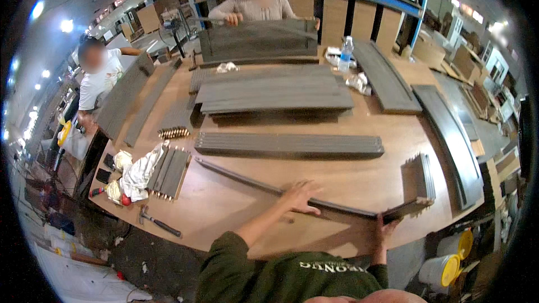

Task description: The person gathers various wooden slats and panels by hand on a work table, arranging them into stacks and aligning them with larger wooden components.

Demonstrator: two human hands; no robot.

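Observation:
A long, narrow dark grey wooden strip (241, 178) lies slantwise across the near part of the table. My left hand (301, 196) rests over its middle, fingers spread and thumb on the near side. At the strip's right end, my right hand (385, 231) is closed around it, thumb up; part of its grip is hidden. Just beyond that hand stand short dark grey pieces (418, 182) in a corner-like group, touching or nearly touching the strip. A stack of long dark bars (289, 145) lies farther off, parallel to the table's far side.
Large dark panels (275, 91) are stacked mid-table; others (449, 143) line the right edge. At left lie a hammer (160, 223), short slats (169, 171), dowel-ended pieces (174, 132) and white cloth (141, 173). A bottle (346, 53) stands far right. One co-worker holds a panel (258, 41); another stands left.

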